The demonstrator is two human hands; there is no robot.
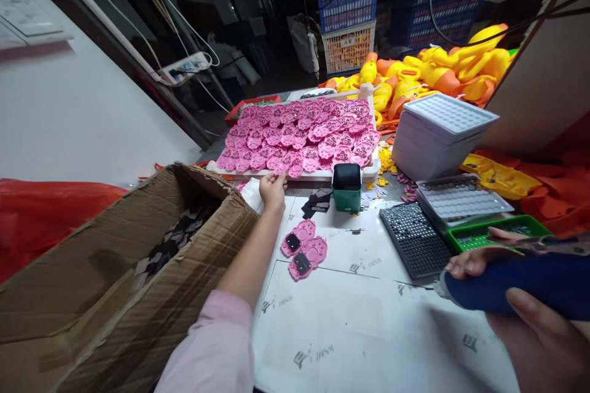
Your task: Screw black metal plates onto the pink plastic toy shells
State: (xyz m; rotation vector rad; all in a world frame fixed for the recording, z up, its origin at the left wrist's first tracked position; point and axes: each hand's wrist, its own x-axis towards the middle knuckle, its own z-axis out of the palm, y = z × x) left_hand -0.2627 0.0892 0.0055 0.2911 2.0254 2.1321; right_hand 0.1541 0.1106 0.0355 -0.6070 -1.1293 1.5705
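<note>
My left hand (pixel 273 189) is stretched forward to the near edge of a white tray (pixel 322 175) filled with rows of pink plastic parts (pixel 288 135). Its thumb and fingers are pinched on the rim of one pink part at the front. At the lower right, my right hand (pixel 530 313) is wrapped round a blue electric screwdriver (pixel 511 282), its tip pointing left over the table. Between the hands, two pink plastic parts with black pieces (pixel 302 263) set in them lie on the white table sheet (pixel 369 331).
An open cardboard box (pixel 138 295) with black pieces stands at left. Beyond the sheet are a green cup (pixel 346 196), a black perforated plate (pixel 417 239), a green tray of screws (pixel 483 233) and stacked white trays (pixel 442 135). Yellow toy parts (pixel 428 73) are heaped behind.
</note>
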